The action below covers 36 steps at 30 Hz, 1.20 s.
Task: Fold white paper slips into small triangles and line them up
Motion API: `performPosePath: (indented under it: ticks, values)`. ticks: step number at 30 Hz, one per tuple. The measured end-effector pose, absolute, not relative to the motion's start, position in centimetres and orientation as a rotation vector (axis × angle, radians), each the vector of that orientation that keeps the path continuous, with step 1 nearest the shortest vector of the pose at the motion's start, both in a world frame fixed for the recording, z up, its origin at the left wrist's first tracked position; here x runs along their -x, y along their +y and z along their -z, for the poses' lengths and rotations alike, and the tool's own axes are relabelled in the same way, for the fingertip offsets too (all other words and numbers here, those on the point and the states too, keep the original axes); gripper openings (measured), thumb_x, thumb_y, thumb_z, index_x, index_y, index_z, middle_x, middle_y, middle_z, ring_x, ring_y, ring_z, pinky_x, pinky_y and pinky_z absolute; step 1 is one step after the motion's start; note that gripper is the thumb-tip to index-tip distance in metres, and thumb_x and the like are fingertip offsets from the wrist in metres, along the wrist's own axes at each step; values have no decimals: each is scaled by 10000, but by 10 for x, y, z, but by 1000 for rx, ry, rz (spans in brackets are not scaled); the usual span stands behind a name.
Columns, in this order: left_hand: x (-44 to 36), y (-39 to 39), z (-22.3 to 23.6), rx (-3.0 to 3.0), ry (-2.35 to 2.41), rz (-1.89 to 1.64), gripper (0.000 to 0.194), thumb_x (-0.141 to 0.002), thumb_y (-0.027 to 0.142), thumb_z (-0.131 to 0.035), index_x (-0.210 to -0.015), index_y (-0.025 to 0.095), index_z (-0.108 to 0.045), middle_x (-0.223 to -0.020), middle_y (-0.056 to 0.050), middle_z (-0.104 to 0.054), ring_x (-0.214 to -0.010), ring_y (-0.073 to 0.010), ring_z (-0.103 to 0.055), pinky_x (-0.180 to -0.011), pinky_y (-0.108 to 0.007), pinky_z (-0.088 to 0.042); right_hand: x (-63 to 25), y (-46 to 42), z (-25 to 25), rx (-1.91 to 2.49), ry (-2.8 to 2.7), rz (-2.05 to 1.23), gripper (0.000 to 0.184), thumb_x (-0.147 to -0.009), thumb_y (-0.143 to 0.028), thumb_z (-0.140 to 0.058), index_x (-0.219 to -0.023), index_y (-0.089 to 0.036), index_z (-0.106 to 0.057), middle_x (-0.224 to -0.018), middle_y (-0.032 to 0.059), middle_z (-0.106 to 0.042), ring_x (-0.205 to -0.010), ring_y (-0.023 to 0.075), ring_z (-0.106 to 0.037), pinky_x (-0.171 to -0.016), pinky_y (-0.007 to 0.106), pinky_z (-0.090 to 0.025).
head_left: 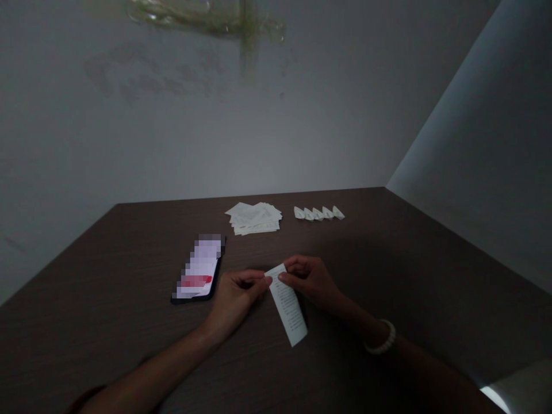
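Note:
Between my hands is a narrow strip of printed paper (288, 307), its lower end hanging toward me and slightly bent. My left hand (237, 293) pinches its upper left corner between thumb and fingers. At the upper right corner, my right hand (311, 280) grips the same strip with thumb and fingertips. A light beaded bracelet (386, 340) circles the right wrist. Beyond the hands lies a loose stack of printed paper sheets (255, 218). To its right stands a row of several small folded white paper pieces (319, 214).
A phone (199, 267) with a lit, pixelated screen lies left of my left hand. The dark wooden table (107, 333) meets a grey wall (259, 138) at its far edge. Another wall (483, 155) rises along the right side.

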<state>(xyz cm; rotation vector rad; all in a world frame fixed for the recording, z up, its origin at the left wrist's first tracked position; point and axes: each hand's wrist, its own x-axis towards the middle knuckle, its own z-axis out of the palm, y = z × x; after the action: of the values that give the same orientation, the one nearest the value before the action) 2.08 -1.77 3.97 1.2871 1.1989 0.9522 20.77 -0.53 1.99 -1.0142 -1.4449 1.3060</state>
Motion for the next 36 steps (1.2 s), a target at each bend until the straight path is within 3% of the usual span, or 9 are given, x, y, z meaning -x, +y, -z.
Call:
performPosePath:
  ticks: [11, 23, 36]
  values:
    - [-18, -15, -32, -1271, 1189, -933, 242, -717, 364, -734, -745, 124, -728, -612, -24, -624, -543, -104, -464, -502, -205, -337, -206, -6, -22, 1008, -1425, -1329, 212, -722, -320, -742, -826, -150, -668, -743, 30, -716, -648, 147, -662, -598, 243, -497]
    - [-19, -17, -37, -1288, 1190, -917, 236, -707, 365, -732, -724, 130, -748, -644, -55, -670, -535, -105, -479, -499, -211, -352, -209, -4, -22, 1006, -1436, -1304, 176, -803, -307, -645, -749, -147, -696, -610, -14, -633, -525, 88, -534, -504, 196, -398]
    - [-18, -18, -39, -1260, 1160, -896, 222, -704, 358, -739, -695, 137, -755, -634, -50, -677, -525, -94, -471, -501, -203, -342, -211, -2, -21, 1046, -1546, -1210, 179, -806, -289, -640, -726, -135, -685, -667, 15, -679, -586, 115, -597, -560, 212, -445]
